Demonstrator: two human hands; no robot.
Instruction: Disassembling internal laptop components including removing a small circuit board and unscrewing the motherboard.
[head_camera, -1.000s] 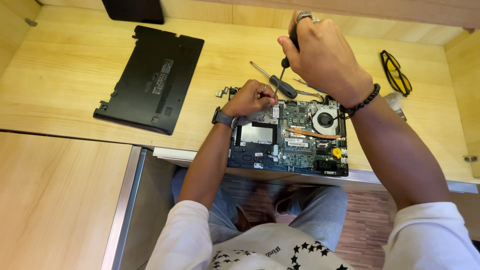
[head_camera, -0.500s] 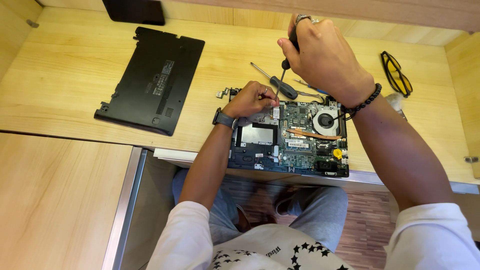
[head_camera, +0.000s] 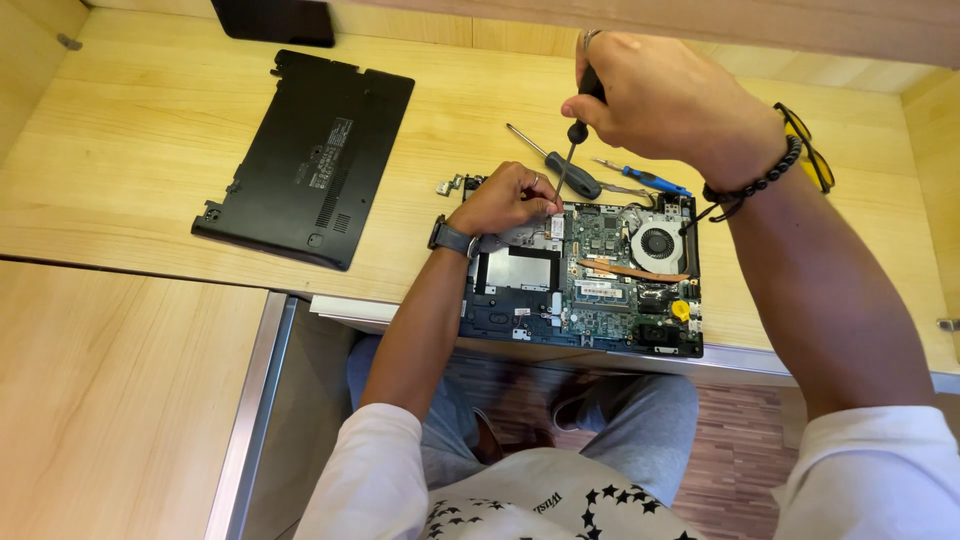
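Looking down from my head camera, I see a pale wooden desk (head_camera: 130, 150) with an opened laptop (head_camera: 585, 275) lying at its near edge, right in front of my lap. Its circuit board, round cooling fan (head_camera: 657, 243) and a small yellow part (head_camera: 681, 309) are exposed.

My right hand (head_camera: 665, 100) is raised above the laptop, fingers wrapped closed around the black handle of a screwdriver (head_camera: 572, 140). The thin shaft points down to the upper left area of the board. My left hand (head_camera: 507, 200), with a watch at the wrist, rests on the laptop beside the tip, fingers curled and pressed together — they seem to pinch something small there, though I cannot tell what.

Just behind the laptop lie a second black-handled screwdriver (head_camera: 560, 170) and a small blue-handled one (head_camera: 645, 180). The removed black bottom cover (head_camera: 310, 155) sits well apart to the left. Yellow-framed glasses (head_camera: 810, 150) lie at the right, partly behind my wrist.

I judge the screwdriver light and stiff, best gripped round the handle. The bare board looks fragile — the laptop should be steadied by its rigid outer frame, not by the components.
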